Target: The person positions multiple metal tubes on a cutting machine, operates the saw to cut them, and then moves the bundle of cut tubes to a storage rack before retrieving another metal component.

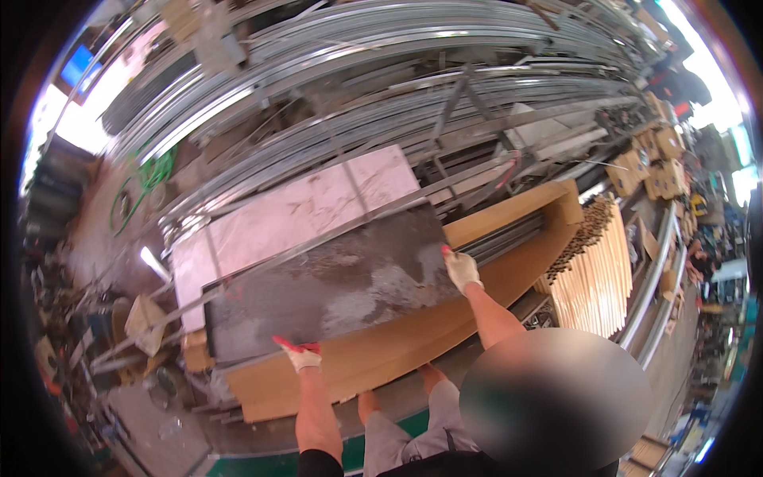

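Note:
A large dark rectangular panel (326, 278), scuffed with pale patches, lies tilted in front of me. My left hand (300, 355), in a white glove with red fingertips, is closed on its near edge. At the panel's right end, my right hand (462, 270), gloved the same way, grips the edge; some of its fingers are hidden. Below the panel runs a long open cardboard box (373, 358), with grey metal bars (513, 240) showing inside at its right part. Behind the panel leans a pink sheet (294, 211) with brown smears.
Racks of long metal profiles (381, 48) fill the far side. On the right stand a bundle of shiny tan tubes (596, 274) and several small cartons (656, 163). A green hose (155, 171) lies on the floor at the left, near a beige bag (145, 322).

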Tool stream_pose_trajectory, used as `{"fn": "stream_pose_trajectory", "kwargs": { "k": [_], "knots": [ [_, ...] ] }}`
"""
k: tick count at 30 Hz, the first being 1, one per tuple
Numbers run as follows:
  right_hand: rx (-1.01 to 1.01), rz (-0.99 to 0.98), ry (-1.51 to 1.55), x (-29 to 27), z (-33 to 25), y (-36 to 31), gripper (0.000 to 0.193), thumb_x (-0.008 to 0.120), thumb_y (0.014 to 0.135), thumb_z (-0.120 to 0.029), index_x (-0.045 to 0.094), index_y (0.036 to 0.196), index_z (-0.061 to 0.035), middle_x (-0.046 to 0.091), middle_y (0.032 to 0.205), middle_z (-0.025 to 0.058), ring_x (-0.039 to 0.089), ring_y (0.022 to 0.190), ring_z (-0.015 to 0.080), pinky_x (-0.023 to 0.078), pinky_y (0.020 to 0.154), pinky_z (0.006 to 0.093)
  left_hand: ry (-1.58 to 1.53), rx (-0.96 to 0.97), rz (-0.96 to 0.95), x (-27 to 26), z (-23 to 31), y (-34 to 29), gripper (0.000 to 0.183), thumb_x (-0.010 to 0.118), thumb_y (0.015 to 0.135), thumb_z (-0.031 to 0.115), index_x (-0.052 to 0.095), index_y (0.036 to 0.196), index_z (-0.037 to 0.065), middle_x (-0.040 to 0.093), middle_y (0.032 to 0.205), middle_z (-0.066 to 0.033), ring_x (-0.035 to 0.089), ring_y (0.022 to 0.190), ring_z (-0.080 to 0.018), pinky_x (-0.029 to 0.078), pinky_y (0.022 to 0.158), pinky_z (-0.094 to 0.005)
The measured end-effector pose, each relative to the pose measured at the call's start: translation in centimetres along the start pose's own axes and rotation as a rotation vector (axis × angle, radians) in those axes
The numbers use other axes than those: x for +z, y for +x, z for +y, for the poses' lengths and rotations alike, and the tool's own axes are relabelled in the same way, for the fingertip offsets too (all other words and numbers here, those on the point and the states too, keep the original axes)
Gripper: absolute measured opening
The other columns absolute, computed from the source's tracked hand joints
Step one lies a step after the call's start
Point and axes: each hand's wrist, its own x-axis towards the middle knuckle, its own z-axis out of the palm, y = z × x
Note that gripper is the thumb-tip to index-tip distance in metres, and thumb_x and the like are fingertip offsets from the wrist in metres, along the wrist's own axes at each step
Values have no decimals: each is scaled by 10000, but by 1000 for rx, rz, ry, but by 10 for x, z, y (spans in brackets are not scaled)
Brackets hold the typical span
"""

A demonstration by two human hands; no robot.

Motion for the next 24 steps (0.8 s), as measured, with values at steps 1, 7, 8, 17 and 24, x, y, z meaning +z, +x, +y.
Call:
{"fn": "stream_pose_trajectory", "kwargs": {
  "k": [1, 7, 8, 17, 24],
  "knots": [
    [6, 7, -16, 2, -15, 12, 638, 489, 905, -594, 668, 904, 19, 655, 864, 258, 617, 867, 435, 454, 771, 461, 4, 25, -55, 10, 0, 10, 701, 562, 743, 812, 502, 1293, 381, 462, 679, 49, 315, 444, -128, 306, 424, -286],
    [25, 14, -157, -10, -63, 38, 596, 472, 916, -566, 659, 1069, -21, 659, 1093, 246, 609, 1078, 410, 459, 938, 469, 92, -276, -596, 22, 2, 52, 572, 568, 876, 641, 547, 1099, 114, 661, 863, -20, 553, 666, -201, 468, 635, -336],
    [9, -28, -177, -8, -57, 21, 607, 470, 916, -563, 624, 1117, -11, 652, 1094, 262, 610, 1076, 410, 467, 930, 469, 211, -195, -544, 3, -1, 57, 485, 546, 909, 564, 552, 1062, 104, 654, 854, -22, 570, 690, -218, 475, 648, -355],
    [416, -417, -400, -10, 134, -304, 662, 474, 853, -539, 613, 1256, -33, 609, 1261, 205, 561, 1208, 348, 438, 1014, 431, 2000, 626, -732, -135, 7, -70, 434, 561, 928, 449, 622, 911, 19, 637, 719, -131, 588, 647, -291, 472, 607, -438],
    [1044, -32, 44, -16, 245, -522, 478, 564, 833, -442, 716, 873, 10, 701, 786, 153, 702, 726, 275, 559, 693, 407, 2097, -116, -631, -80, 92, -41, 302, 528, 940, 356, 586, 763, 119, 529, 574, -32, 512, 464, -191, 367, 411, -359]
  ]
}}
